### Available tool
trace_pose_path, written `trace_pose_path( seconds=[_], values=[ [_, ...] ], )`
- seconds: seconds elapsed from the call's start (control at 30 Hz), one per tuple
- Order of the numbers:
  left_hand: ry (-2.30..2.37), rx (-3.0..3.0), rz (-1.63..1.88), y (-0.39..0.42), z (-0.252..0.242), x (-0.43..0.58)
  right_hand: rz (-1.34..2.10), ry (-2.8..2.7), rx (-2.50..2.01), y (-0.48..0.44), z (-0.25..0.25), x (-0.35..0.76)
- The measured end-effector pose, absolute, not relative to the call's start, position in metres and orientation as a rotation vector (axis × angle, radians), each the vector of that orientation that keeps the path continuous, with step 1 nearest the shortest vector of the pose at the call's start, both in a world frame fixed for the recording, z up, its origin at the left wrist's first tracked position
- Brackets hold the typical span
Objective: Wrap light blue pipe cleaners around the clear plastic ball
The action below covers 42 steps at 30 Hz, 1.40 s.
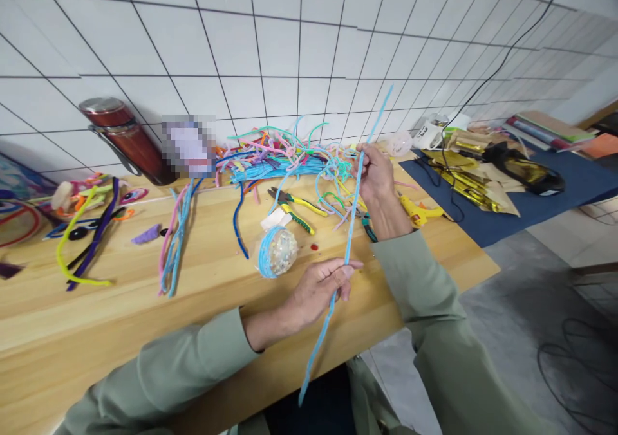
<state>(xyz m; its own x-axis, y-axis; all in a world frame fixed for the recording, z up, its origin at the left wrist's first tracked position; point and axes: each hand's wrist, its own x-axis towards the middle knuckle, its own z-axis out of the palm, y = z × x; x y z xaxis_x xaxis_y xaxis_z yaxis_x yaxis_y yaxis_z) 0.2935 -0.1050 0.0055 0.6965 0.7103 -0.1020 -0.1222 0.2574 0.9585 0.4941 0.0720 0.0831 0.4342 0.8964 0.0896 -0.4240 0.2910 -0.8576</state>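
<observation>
A long light-blue pipe cleaner (351, 226) runs from near the wall down past the table's front edge. My right hand (374, 174) pinches it near the top, above the table's right part. My left hand (321, 287) pinches it lower down, close to the front edge. Left of my left hand lies a clear ball (277, 251) wrapped in blue pipe cleaner. A heap of coloured pipe cleaners (284, 158) lies behind it by the wall.
Yellow-handled pliers (294, 206) and a yellow glue gun (420, 211) lie on the wooden table (120, 319). A red flask (128, 140) leans at the wall. More pipe cleaners (91, 229) lie left. A blue mat (531, 206) with gold foil sits right.
</observation>
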Motion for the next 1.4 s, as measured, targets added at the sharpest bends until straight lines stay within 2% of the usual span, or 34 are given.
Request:
trace_pose_path(
  seconds=[0.73,0.97,1.4],
  values=[
    [0.625,1.269,0.293,-0.107,0.01,0.289,0.951,-0.574,-0.918,0.095,0.061,0.523],
    [0.665,1.156,0.43,-0.119,0.011,0.294,0.939,-0.496,-0.898,0.099,0.064,0.535],
    [0.741,1.352,0.279,-0.125,0.036,0.267,0.872,-0.437,-0.913,0.104,0.069,0.563]
  ],
)
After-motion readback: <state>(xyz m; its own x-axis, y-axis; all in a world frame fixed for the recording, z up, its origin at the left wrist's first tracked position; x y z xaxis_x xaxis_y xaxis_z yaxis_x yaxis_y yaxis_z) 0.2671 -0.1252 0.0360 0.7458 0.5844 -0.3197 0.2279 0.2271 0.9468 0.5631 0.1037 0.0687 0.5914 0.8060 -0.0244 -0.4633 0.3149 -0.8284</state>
